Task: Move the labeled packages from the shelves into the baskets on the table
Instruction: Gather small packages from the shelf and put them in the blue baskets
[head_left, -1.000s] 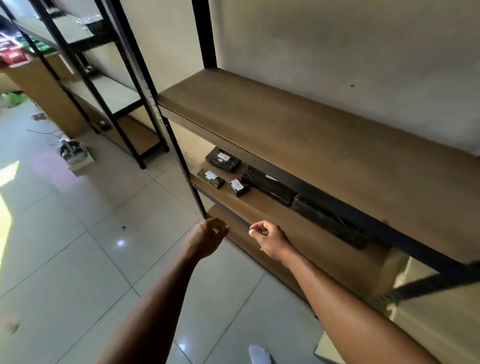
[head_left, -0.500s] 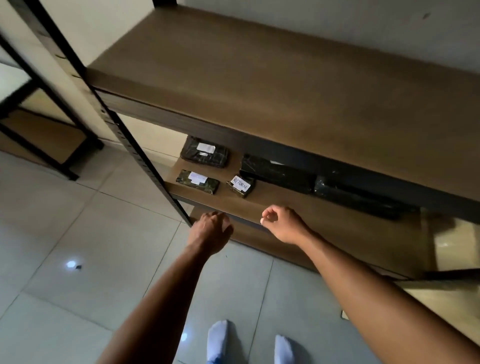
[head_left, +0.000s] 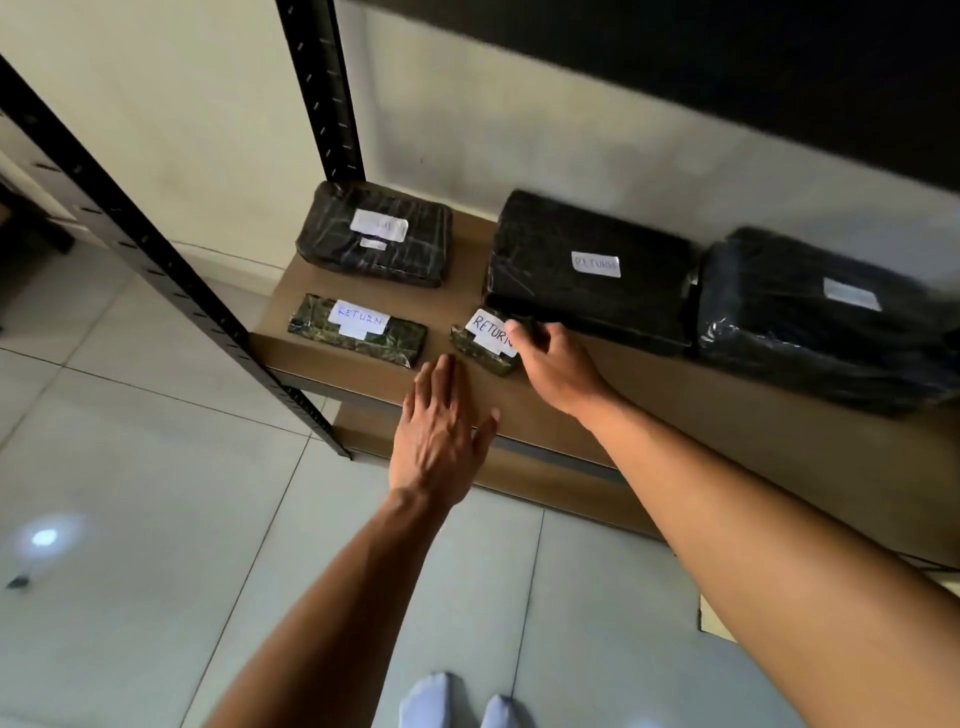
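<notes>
White socks (head_left: 447, 699) on your feet stand on the pale tiled floor (head_left: 130, 597). Your left hand (head_left: 441, 431) reaches over the front edge of the brown shelf board (head_left: 727, 415), fingers straight and together, thumb spread, holding nothing. Your right hand (head_left: 550, 364) has its thumb and fingers curled round the right end of the small package (head_left: 480, 345), with the thumb on its white RETURN label. That package lies near the front of the board, just in front of the large black package (head_left: 587, 265), which is also labelled RETURN. To its left, apart from it, lies a flat green package (head_left: 358, 330) labelled RETURN. Behind that one sits a black package (head_left: 374, 239); its label is blurred. At the far right lies a second large black package (head_left: 831, 306), its label unreadable.
</notes>
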